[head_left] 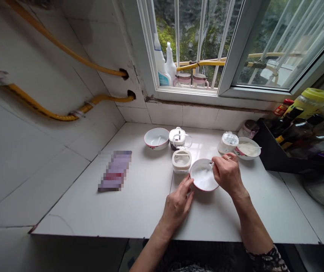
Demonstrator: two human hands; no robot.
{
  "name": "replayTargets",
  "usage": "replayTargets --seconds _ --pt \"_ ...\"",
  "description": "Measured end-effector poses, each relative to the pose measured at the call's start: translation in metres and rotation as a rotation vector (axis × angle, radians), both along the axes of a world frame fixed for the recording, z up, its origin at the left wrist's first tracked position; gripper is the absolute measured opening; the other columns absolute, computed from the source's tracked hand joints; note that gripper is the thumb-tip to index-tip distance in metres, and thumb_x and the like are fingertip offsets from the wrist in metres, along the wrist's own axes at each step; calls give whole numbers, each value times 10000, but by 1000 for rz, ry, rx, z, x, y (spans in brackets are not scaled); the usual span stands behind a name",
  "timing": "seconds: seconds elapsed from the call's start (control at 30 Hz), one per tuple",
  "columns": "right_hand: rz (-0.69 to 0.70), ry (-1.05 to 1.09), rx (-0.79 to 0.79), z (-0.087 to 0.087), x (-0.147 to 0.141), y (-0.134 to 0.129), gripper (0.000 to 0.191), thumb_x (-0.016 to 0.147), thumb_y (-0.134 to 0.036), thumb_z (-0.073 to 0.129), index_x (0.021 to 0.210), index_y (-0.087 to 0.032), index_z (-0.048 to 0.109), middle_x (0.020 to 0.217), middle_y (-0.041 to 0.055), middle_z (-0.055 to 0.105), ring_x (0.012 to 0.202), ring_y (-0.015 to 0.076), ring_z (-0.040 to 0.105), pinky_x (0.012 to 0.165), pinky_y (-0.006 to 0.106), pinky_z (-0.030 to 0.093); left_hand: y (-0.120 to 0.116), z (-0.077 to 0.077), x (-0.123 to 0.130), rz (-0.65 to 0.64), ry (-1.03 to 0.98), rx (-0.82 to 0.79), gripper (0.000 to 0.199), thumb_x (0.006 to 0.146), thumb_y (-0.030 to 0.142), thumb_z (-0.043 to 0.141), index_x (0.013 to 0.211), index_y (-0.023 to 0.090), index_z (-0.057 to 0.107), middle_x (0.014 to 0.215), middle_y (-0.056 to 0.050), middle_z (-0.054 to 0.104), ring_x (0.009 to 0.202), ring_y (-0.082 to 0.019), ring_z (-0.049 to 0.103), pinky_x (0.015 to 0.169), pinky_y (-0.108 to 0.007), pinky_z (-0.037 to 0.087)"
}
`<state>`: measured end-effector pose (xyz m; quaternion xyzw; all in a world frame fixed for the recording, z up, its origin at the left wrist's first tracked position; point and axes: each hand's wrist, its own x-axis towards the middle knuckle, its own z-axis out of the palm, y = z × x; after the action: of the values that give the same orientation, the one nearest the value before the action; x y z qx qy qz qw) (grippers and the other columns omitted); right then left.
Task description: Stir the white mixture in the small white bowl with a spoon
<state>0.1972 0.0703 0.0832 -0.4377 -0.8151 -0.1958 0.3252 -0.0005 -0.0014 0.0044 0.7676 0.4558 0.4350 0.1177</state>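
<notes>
A white bowl (195, 167) with a reddish rim stands on the counter, with white granules (206, 178) inside. My left hand (176, 206) steadies it, fingertips gripping the near-left rim. Over the bowl's right side, my right hand (227, 174) is closed around the handle of a spoon (211, 163); its lower end is hard to make out. Touching or very near the bowl's left is a seasoning jar (181, 165) with pale contents. Behind that jar stands another seasoning jar (177, 136), its clear lid swung open.
At back left, a bowl (153, 145) holds a spoon. A lidded jar (227, 143) and a bowl of white powder (247, 155) sit right, beside a black bottle rack (269, 155). A blurred purple packet (118, 170) lies left. The counter's front edge is near my forearms.
</notes>
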Motion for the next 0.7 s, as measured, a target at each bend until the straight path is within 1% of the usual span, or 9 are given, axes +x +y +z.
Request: replayTargets --seconds 0.13,0.23,0.37,0.53,0.63,0.7 --pt "113 95 -144 -6 -7 -1 178 816 -51 477 794 -210 553 614 -17 626 578 161 516 843 343 392 0 0 0 4 -6 1 449 936 98 496 1365 219 443 1403 -150 581 785 -134 734 746 -266 622" --pt "164 187 -191 -7 -7 -2 175 835 -58 472 823 -212 556 645 -24 634 583 150 531 845 335 400 0 -2 0 3 -7 -1 448 937 99 495 1364 225 443 1394 -146 589 782 -135 734 743 -272 624" --pt "113 190 -175 -7 -4 0 167 826 -67 484 814 -215 560 647 -18 626 593 160 532 841 349 398 0 -2 -1 0 -3 -5 435 939 100 495 1355 218 448 1386 -150 593 825 -146 737 771 -279 622" --pt "142 274 -234 -9 -3 1 169 842 -89 470 817 -219 575 671 -13 643 609 162 557 832 352 413 -1 0 -2 1 -3 -23 442 940 104 494 1359 231 443 1384 -136 596 809 -137 732 757 -271 619" --pt "117 314 -228 -10 -3 1 162 848 -108 473 820 -226 580 705 -1 668 647 179 577 838 363 416 -1 0 -1 -1 1 -19 441 938 103 495 1357 232 444 1389 -136 592 816 -139 731 763 -274 618" --pt "113 334 -256 -11 -4 1 160 846 -116 472 811 -230 579 721 2 679 660 182 585 841 366 416 -1 -1 -1 3 4 -14 440 938 103 497 1356 228 446 1386 -138 594 823 -141 731 765 -275 616"
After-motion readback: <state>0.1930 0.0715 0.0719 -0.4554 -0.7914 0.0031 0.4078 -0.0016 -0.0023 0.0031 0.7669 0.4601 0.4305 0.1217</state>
